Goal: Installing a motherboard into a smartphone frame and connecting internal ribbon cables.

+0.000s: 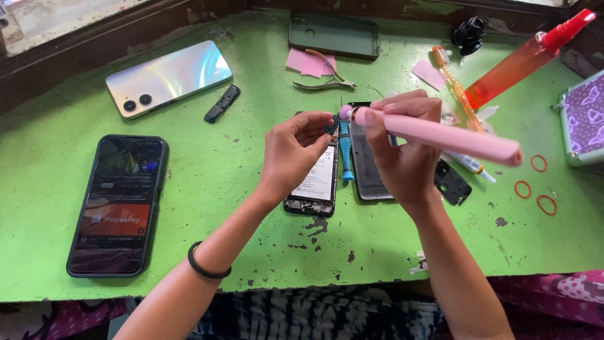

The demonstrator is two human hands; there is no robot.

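Observation:
My left hand [292, 148] pinches a small dark part [331, 128] between thumb and fingers, above an opened phone [313, 186] with its battery showing. My right hand [399, 148] grips a long pink tool [450, 135] whose tip meets the small part. A blue screwdriver [346, 154] lies between the opened phone and a dark screen panel [368, 170], which my right hand partly covers.
On the green table [239, 239]: a lit black phone [119, 204] at left, a silver phone back [168, 77], a small black strip [222, 103], a dark case [334, 34], cutters [324, 75] on pink paper, an orange toothbrush [456, 85], a red spray bottle [525, 60], red rubber bands [535, 186], a black frame piece [452, 182].

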